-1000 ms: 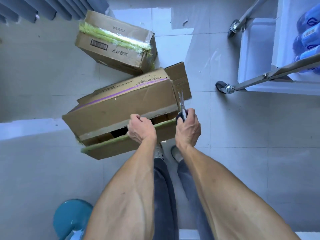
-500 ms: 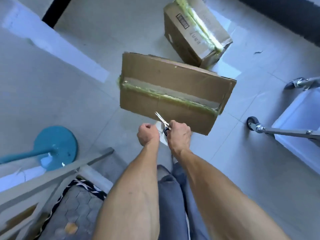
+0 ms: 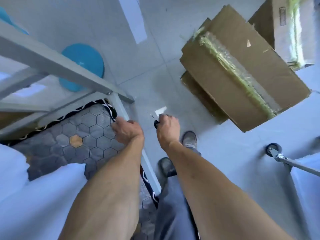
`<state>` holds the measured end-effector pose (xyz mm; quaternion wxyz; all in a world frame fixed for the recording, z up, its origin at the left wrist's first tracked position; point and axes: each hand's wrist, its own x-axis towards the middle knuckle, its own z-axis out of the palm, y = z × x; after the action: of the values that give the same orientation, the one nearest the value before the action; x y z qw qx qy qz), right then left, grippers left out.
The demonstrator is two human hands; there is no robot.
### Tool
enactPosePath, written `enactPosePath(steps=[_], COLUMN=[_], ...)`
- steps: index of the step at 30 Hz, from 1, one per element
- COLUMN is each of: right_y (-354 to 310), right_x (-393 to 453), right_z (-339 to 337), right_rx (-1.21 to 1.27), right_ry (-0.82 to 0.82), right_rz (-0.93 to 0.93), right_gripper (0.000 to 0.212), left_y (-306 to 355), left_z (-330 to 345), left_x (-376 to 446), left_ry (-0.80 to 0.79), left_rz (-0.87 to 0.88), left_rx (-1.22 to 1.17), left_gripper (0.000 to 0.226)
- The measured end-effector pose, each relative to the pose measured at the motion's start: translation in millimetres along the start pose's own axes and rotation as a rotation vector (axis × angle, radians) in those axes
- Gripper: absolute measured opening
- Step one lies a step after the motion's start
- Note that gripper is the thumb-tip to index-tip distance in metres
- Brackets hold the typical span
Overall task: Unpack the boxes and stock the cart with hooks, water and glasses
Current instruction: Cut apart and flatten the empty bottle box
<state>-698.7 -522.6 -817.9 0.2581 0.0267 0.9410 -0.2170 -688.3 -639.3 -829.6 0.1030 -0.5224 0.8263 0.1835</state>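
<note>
A cardboard box [image 3: 230,54] sealed with a green-edged tape strip lies on the floor at the upper right. A second taped box [image 3: 277,23] stands behind it at the top right corner. My right hand [image 3: 168,127] is closed around the black handle of a pair of scissors [image 3: 156,124]; the blades are mostly hidden. My left hand [image 3: 127,130] hangs loosely curled beside a grey frame leg and holds nothing. Both hands are well clear of the boxes. The cart's wheel [image 3: 273,148] and metal leg show at the right edge.
A grey metal frame [image 3: 57,64] crosses the upper left over a dark hexagon-patterned mat [image 3: 78,135]. A blue round stool base [image 3: 83,66] sits behind it. My shoes [image 3: 189,139] stand on the grey tile floor [image 3: 155,75].
The view has swung left and down, so the boxes have shifted to the upper right. Both hands have come away from the box; the right still holds the scissors.
</note>
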Motion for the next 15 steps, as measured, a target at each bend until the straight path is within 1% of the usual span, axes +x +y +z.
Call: enactPosePath(steps=[3, 6, 8, 10, 12, 15], right_y=[-30.8, -57.3, -71.9, -85.6, -97.8, -112.9], right_x=[-15.8, -39.7, -56.2, -70.9, -84.0, -98.9], right_z=[28.4, 60.4, 82.1, 103.0, 121.7, 147.0], right_rx=[0.03, -0.022, -0.049, -0.112, -0.178, -0.298], right_ry=[-0.022, -0.107, -0.174, -0.215, -0.238, -0.248], right_rz=[-0.097, -0.24, -0.317, -0.377, -0.435, -0.519], right_gripper=[0.015, 0.021, 0.023, 0.025, 0.027, 0.029], left_y=[-45.4, -95.7, -131.9, -165.9, -195.0, -226.8], left_z=[-11.1, -23.1, -32.2, -39.4, -42.5, -39.8], left_x=[16.7, 28.9, 32.3, 32.9, 32.7, 32.5], left_ry=[-0.015, -0.032, -0.027, -0.013, -0.01, -0.025], left_rz=[-0.114, -0.168, -0.182, -0.191, -0.183, -0.138], left_rx=[-0.014, -0.057, -0.059, -0.007, 0.028, 0.014], left_gripper=[0.031, 0.034, 0.039, 0.041, 0.043, 0.048])
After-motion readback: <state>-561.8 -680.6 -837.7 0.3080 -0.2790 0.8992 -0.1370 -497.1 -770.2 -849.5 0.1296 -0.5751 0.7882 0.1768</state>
